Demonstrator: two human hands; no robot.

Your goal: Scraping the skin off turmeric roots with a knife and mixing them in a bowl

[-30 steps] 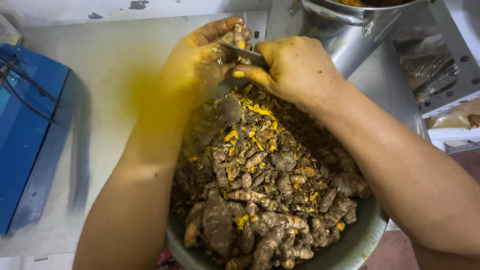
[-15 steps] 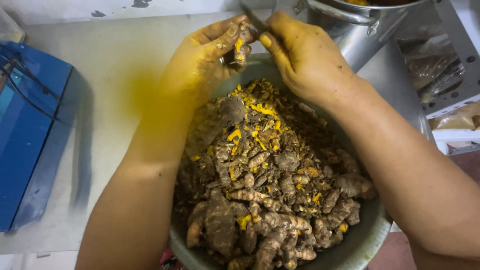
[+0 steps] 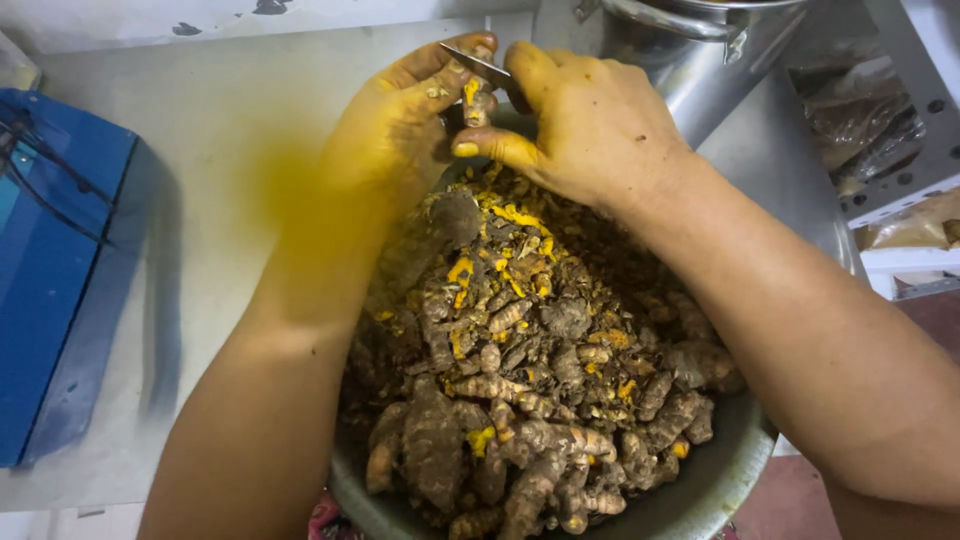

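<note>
My left hand [image 3: 400, 125], stained yellow, holds a small piece of turmeric root [image 3: 476, 100] at its fingertips above the far rim of a metal bowl [image 3: 720, 480]. My right hand [image 3: 580, 120] grips a small knife [image 3: 478, 66] whose blade lies across the top of that piece. The bowl below is heaped with brown turmeric roots [image 3: 520, 400], several showing bright orange cut faces. Both forearms reach in from the bottom of the view, one on each side of the heap.
A blue box [image 3: 50, 290] with a dark cable sits on the white surface at the left. A steel vessel [image 3: 690, 40] stands behind the bowl. At the right is a metal rack [image 3: 900, 150] holding clear bags.
Both hands have shifted slightly, and the knife blade has moved across the top of the turmeric piece. The bowl and heap have stayed where they were.
</note>
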